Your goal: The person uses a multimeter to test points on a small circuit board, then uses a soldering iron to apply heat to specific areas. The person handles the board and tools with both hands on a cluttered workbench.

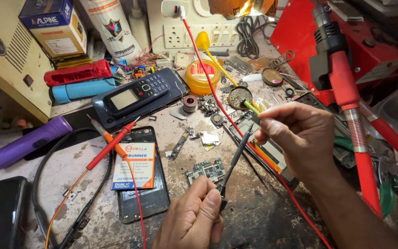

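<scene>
A black multimeter probe (pixel 236 154) is pinched in the closed left hand (pixel 194 221), above the desk (pixel 254 221). A yellow soldering iron (pixel 222 69) is gripped by the closed right hand (pixel 300 138). A circuit board (pixel 206 170) lies just beside the probe, near an opened phone (pixel 139 175).

Bright, sharp, soft shadows, glare top centre

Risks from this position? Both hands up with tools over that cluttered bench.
1. The right hand holds the soldering iron with its tip close to the black tool in the left hand; a slip might burn fingers.
2. The iron's red cable runs across loose phone parts and might drag them.
3. The battery lies exposed near the red probe; a short seems possible.
</scene>
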